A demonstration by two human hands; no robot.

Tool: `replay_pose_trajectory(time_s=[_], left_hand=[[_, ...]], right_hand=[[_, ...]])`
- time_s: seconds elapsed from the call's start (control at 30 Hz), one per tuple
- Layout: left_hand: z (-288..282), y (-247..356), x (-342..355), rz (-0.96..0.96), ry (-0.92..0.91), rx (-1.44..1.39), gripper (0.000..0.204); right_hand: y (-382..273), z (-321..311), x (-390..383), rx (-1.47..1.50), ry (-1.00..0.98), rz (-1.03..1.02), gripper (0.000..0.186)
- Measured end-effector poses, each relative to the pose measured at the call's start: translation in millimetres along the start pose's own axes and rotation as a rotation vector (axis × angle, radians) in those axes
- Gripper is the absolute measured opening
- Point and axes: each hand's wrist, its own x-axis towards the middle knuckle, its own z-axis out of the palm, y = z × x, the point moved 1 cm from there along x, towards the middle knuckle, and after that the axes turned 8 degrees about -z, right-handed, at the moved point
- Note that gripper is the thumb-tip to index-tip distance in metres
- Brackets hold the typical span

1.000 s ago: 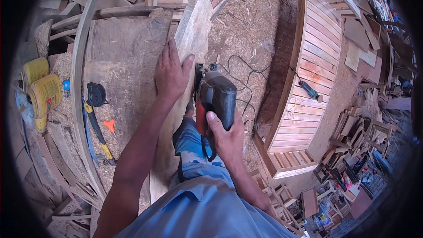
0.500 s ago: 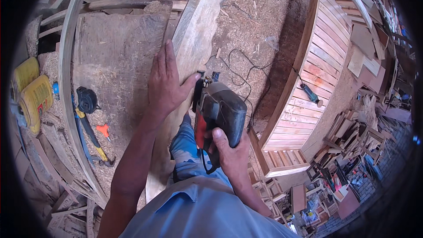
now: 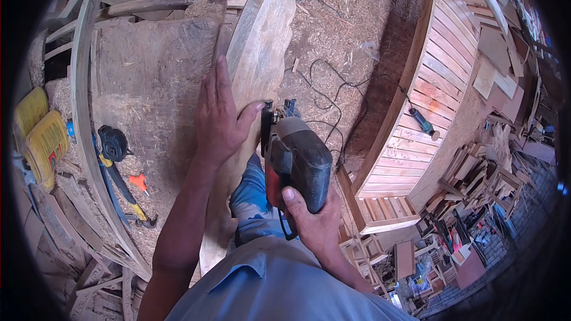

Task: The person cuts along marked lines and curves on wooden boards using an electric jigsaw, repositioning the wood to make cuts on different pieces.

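A long pale wooden plank (image 3: 262, 35) with a wavy right edge runs from the top centre down toward my body. My left hand (image 3: 221, 119) lies flat on its left side, fingers stretched forward and pressed close together. The thumb reaches out to the front of the jigsaw's base plate. My right hand (image 3: 315, 217) is wrapped round the handle of a black and red jigsaw (image 3: 303, 157), which is tilted on its side at the plank's right edge. I cannot make out the blade clearly.
To the left lie a tape measure (image 3: 114, 142), a hammer (image 3: 128, 193), an orange tool (image 3: 139, 182) and yellow jugs (image 3: 47, 142). A slatted wooden frame (image 3: 416, 113) bearing a green power tool (image 3: 423, 122) stands right. A black cord (image 3: 340, 92) loops over the sawdust-strewn ground.
The jigsaw has come slightly back toward my body along the plank's edge. My left hand has shifted a little with it. The whole view has turned slightly.
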Motion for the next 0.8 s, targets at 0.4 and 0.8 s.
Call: replay_pose_trajectory(time_s=[0.4, 0.8], left_hand=[[-2, -1, 1, -0.082, -0.047, -0.077, 0.113], [1, -1, 0, -0.049, -0.047, -0.003, 0.113]], right_hand=[[9, -10, 5, -0.013, 0.012, -0.034, 0.05], [8, -13, 8, -0.042, -0.003, -0.09, 0.047]])
